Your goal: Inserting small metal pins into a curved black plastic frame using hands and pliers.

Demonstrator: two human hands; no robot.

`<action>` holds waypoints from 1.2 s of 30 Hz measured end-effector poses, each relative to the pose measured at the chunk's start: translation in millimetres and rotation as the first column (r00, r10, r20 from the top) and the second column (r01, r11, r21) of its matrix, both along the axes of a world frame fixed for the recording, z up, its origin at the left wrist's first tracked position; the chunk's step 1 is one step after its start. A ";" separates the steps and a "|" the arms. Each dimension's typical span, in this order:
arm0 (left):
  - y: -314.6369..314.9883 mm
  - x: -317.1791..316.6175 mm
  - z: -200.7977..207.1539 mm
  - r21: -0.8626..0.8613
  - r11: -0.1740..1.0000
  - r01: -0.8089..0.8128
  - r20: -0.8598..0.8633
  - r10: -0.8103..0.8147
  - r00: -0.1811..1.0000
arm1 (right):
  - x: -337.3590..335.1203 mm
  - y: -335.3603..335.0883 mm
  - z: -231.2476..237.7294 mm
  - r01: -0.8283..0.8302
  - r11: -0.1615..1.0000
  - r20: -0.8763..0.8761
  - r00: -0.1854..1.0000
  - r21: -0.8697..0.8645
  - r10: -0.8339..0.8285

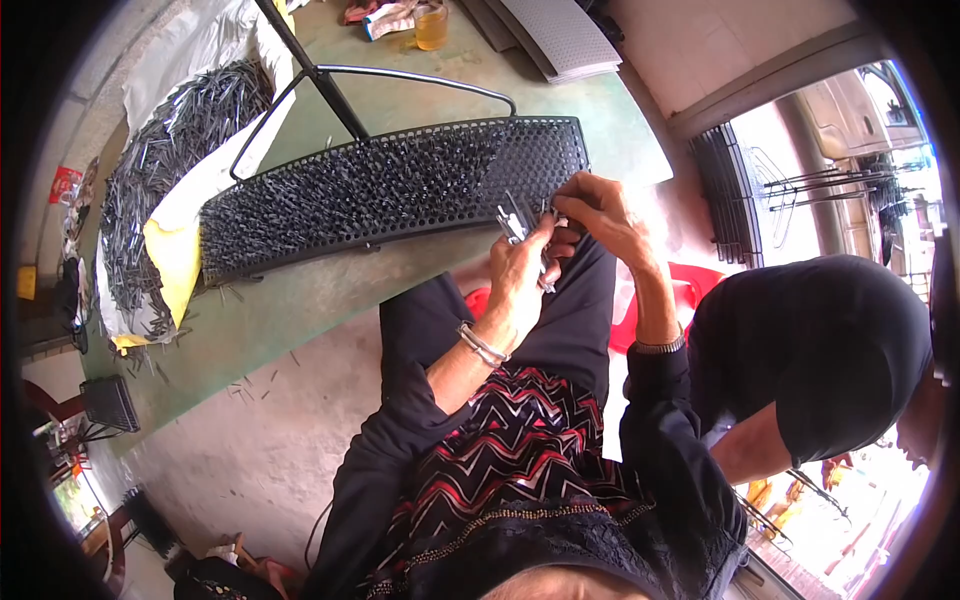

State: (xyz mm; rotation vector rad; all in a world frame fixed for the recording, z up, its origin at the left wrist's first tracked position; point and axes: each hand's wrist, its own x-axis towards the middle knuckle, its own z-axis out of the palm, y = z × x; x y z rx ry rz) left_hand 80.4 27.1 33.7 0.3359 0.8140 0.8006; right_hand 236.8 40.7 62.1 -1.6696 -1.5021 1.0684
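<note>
A long black perforated metal rack (540,165) lies across the table in front of me. Slim dark metal pieces (340,190) crowd its left and middle holes, while bare holes show at its right end. Just off the rack's near right edge, my left hand (518,278) is closed around a small bunch of slim metal pieces (513,222), their ends sticking up past the fingers. Right beside it, my right hand (610,215) has its thumb and fingertips pinched together. What sits in that pinch is too small to make out.
An opened white bag (200,45) heaped with loose metal pieces (180,150) lies to the left. A black bar frame (335,100) stands behind the rack. Far back are a glass of amber liquid (431,28) and perforated sheets (560,40). Another person's dark sleeve (840,340) is close at right.
</note>
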 end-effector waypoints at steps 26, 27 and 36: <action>3.8 0.6 1.9 -0.094 0.996 0.012 0.048 -0.008 0.999 | 20.3 83.8 -47.0 0.253 0.787 0.308 0.819 0.563 -0.484; 4.2 1.4 1.5 -0.093 0.996 0.017 0.051 -0.012 0.999 | 22.6 84.8 -47.7 0.251 0.791 0.339 0.801 0.558 -0.493; 2.1 3.8 -0.2 -0.069 0.997 -0.019 0.045 0.022 0.999 | 22.1 67.3 -45.6 0.147 0.845 0.525 0.725 0.515 -0.446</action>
